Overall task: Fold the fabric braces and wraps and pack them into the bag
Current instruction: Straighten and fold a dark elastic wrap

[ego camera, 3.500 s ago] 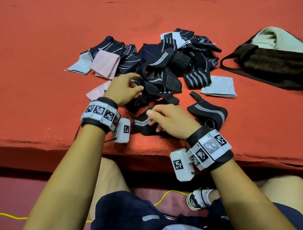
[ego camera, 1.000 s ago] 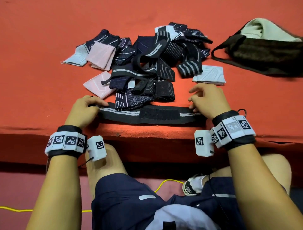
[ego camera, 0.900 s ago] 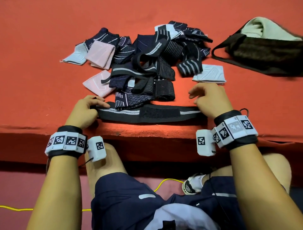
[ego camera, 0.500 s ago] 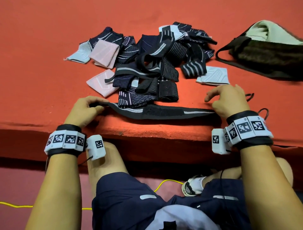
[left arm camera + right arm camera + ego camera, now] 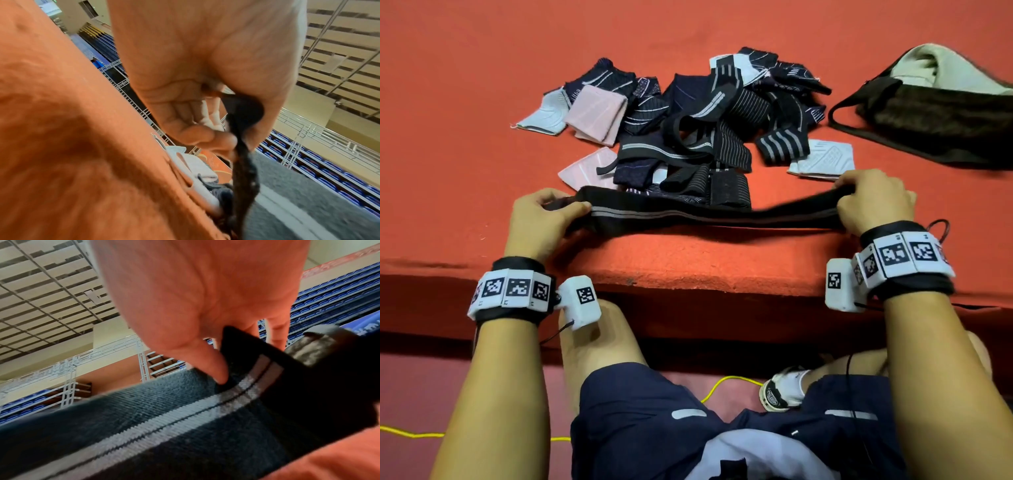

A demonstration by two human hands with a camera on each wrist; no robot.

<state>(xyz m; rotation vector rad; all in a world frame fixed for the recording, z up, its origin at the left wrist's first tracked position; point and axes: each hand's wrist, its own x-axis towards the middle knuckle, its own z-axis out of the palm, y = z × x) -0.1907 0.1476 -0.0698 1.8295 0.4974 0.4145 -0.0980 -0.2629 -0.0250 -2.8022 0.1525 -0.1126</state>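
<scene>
Tabletop (image 5: 465, 137): red, carrying all the fabric.
Bag (image 5: 935, 116): dark, far right, well apart from the strap; nothing folded seen going in yet.
Pile (image 5: 698, 130): unfolded braces and wraps, just beyond the strap.
Strap (image 5: 688, 217): black with grey stripe; flat on the near edge half a second ago, now lifted and pulled taut, right end higher. Probably readied for its first fold.
Long axis: left to right, along the tabletop edge, ends toward each hand.
Left hand (image 5: 541, 222): fingers pinching the left end.
Right hand (image 5: 873, 202): fingers curled over, gripping the right end.
</scene>
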